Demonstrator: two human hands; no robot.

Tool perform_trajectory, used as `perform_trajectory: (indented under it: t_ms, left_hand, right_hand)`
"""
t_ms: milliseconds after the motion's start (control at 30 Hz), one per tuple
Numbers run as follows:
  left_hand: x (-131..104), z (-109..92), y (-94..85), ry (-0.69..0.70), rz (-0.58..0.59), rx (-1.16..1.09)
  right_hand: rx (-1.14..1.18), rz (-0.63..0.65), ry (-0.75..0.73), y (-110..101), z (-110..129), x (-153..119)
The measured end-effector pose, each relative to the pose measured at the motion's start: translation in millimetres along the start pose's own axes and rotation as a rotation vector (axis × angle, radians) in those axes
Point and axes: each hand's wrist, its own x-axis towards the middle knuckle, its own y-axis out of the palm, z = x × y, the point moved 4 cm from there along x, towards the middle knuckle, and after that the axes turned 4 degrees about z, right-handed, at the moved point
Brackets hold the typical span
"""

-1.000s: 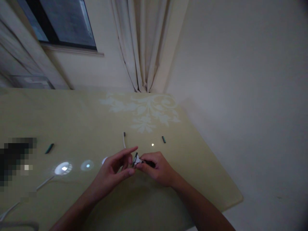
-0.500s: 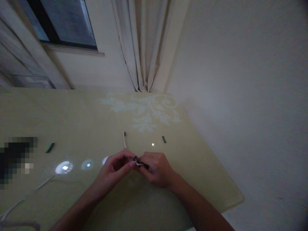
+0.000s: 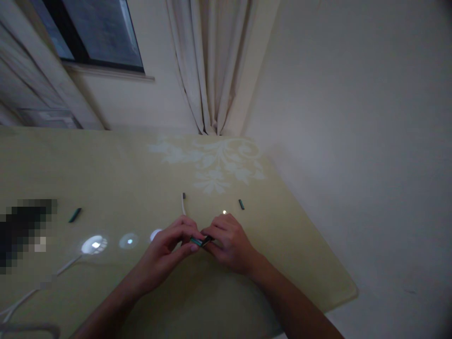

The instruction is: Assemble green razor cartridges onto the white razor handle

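Dim room, light soft and greyish. Dark-framed window (image 3: 113, 33) at upper left, narrow pale sill (image 3: 113, 73) beneath. Cream curtains: left one (image 3: 45, 70) slanting past window, centre one (image 3: 212, 66) gathered in long folds, hem meeting table's far edge in view. Plain pale wall (image 3: 353, 117) fills right side. Table (image 3: 116, 174) glossy, yellowish-green — rounded near corner, white floral scroll (image 3: 212, 165) toward far end, bright round reflections (image 3: 94, 245) on top.
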Motion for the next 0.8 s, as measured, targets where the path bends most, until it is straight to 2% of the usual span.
perform_trajectory:
  t_ms: [333, 433, 567, 667, 800]
  left_hand:
    - [1, -1, -1.9, -0.003, -0.051, -0.017]
    - [3, 0, -2.2, -0.066, -0.109, -0.071]
    - [0, 11, -2.7, -0.211, -0.244, -0.219]
    - [-4, 24, -2.7, -0.331, -0.322, -0.405]
    - [-3, 32, -6.6, -0.359, -0.348, -0.514]
  right_hand:
    - [0.019, 0.025, -0.01, 2, 0, -1]
    - [0.083, 0.06, 0.013, 3, -1, 0]
    - [0.197, 0.106, 0.074, 4, -2, 2]
    - [0.24, 0.085, 0.103, 2, -3, 2]
    - [0.251, 0.032, 0.136, 1, -5, 0]
